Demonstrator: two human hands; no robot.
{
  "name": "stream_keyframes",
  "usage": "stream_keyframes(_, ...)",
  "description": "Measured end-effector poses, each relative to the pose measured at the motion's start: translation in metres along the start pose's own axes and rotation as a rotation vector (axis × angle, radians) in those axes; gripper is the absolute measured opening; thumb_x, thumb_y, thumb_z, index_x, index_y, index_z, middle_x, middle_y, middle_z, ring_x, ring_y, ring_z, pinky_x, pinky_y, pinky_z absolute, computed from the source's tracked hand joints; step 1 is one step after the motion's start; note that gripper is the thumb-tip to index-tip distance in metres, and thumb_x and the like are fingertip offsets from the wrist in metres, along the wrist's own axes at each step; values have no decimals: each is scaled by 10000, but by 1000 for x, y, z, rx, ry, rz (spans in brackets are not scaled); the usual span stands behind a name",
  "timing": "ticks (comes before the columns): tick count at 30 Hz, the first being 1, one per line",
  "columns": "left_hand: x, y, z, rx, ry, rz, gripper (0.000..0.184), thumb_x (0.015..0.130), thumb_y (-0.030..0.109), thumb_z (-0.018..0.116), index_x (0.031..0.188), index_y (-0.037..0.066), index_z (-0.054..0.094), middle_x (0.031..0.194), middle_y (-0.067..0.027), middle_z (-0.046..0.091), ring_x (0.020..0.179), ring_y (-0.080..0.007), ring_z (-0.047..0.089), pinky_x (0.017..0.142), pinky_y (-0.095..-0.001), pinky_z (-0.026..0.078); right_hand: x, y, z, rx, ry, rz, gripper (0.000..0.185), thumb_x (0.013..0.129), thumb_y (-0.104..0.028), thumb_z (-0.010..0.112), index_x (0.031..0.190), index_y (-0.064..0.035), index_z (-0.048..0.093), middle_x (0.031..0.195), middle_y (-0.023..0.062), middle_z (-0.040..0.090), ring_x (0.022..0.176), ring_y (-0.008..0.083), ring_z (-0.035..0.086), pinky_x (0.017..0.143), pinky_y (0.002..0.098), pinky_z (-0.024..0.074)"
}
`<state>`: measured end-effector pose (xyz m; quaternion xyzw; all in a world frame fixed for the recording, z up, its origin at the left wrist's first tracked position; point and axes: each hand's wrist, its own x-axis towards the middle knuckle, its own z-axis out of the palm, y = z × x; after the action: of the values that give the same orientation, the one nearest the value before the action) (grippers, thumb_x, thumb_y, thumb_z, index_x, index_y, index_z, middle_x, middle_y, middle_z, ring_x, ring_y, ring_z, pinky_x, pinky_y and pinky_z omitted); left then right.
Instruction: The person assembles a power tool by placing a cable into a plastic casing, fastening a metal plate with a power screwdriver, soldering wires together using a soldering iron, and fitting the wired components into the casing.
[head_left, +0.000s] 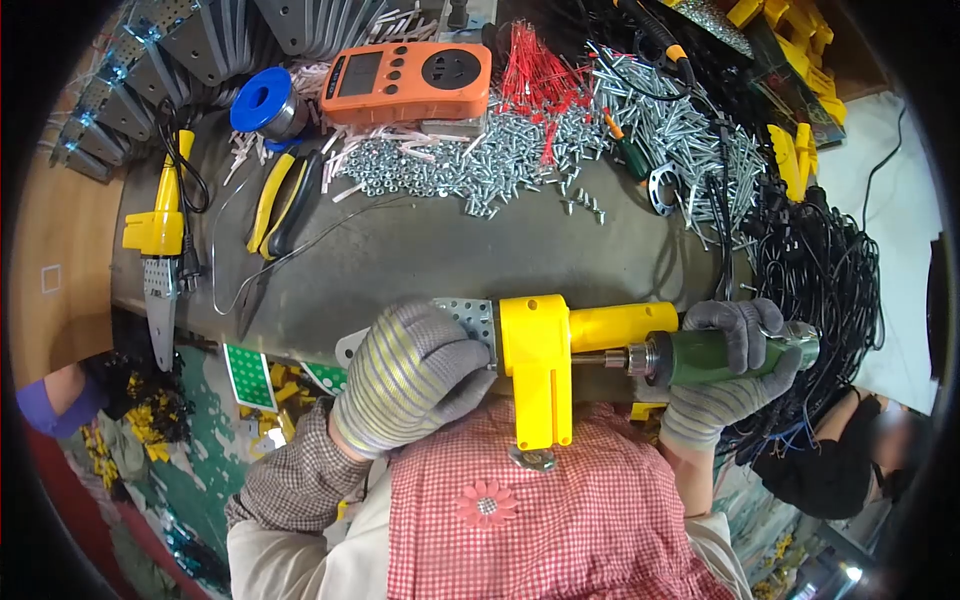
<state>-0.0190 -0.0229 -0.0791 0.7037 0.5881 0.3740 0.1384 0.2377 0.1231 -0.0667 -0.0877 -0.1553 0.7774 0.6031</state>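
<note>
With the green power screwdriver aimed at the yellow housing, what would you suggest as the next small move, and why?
I would probably press the green power screwdriver gently straight in, to seat its tip: the right hand holds it level, shaft toward the yellow housing, while the left hand steadies the metal plate. The seating itself is not visible.

Grey knitted gloves cover both hands. The one on the left hand (412, 372) has thin yellow-green stripes across its back; the one on the right hand (735, 365) has plain grey fingers and pale stripes towards the wrist. Near 7 o'clock, a brown-and-white checked sleeve cover (300, 482) overlaps a cream sleeve (270, 565). A red-and-white checked apron (590, 520) fills 6 o'clock, a pink-red flower (487, 503) with a grey centre at its 9 o'clock.
</note>
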Motion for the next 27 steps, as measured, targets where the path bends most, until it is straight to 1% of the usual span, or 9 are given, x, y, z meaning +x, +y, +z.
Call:
stream_keyframes(3, 2, 1, -1, 15, -22, 26, 207, 683, 124, 778, 852, 83, 666, 792, -60, 594, 754, -269, 581, 705, -405, 490, 0, 2, 2, -3, -5, 0, 315, 897, -405, 633, 956, -107, 549, 598, -84, 456, 514, 60, 464, 797, 266, 461)
stream_keyframes(6, 3, 1, -1, 32, -25, 50, 189, 704, 134, 764, 865, 79, 681, 801, -55, 594, 773, -263, 579, 699, -401, 489, -1, 0, -2, 11, -7, -2, 316, 902, -404, 629, 960, -103, 553, 595, -84, 455, 512, 56, 463, 790, 266, 460)
stream_keyframes(12, 0, -2, 1, 69, -66, 93, 196, 685, 154, 745, 856, 78, 688, 823, -46, 600, 780, -246, 571, 708, -392, 493, -2, 1, -1, 8, -16, -19, 305, 915, -383, 623, 987, -91, 576, 592, -89, 450, 508, 52, 460, 798, 279, 458)
stream_keyframes(15, 0, 0, 5, 105, -26, 129, 205, 677, 157, 718, 859, 69, 688, 813, -42, 604, 772, -238, 570, 713, -382, 495, -4, 4, -1, 27, -24, -26, 291, 926, -364, 618, 1002, -85, 584, 587, -92, 440, 502, 47, 453, 824, 284, 450)
stream_keyframes(19, 2, 0, 2, 104, -73, 157, 190, 686, 163, 682, 842, 54, 680, 780, -45, 605, 773, -235, 577, 708, -379, 494, -5, 4, -5, 48, -61, -29, 293, 928, -354, 622, 1012, -75, 590, 566, -96, 410, 473, 42, 422, 844, 283, 438)
stream_keyframes(22, 6, 1, -2, 99, -156, 140, 178, 687, 150, 682, 836, 53, 674, 804, -56, 607, 774, -243, 578, 701, -389, 489, -5, 3, -5, 47, -51, -28, 301, 920, -357, 635, 1015, -75, 588, 550, -101, 384, 449, 40, 387, 830, 279, 436)
stream_keyframes(25, -1, -4, 1, 105, -61, 164, 250, 672, 198, 737, 874, 66, 671, 844, -68, 605, 782, -266, 581, 708, -409, 488, -3, 6, -1, 45, -28, -23, 339, 928, -368, 618, 1077, -64, 589, 557, -100, 385, 473, 40, 393, 828, 293, 436)
stream_keyframes(26, 1, -2, 0, 115, -21, 130, 314, 659, 223, 760, 919, 73, 668, 881, -73, 603, 801, -276, 583, 726, -415, 487, -1, 4, 1, 43, -28, -29, 359, 934, -373, 607, 1107, -59, 590, 563, -99, 390, 488, 40, 402, 830, 300, 436)
stream_keyframes(27, 2, 3, -1, 122, 15, 103, 379, 646, 248, 783, 965, 80, 664, 918, -79, 602, 820, -287, 584, 744, -422, 486, -1, -3, 8, -61, 15, -39, 380, 943, -376, 589, 1144, -53, 583, 587, -81, 408, 514, 53, 418, 829, 308, 438)
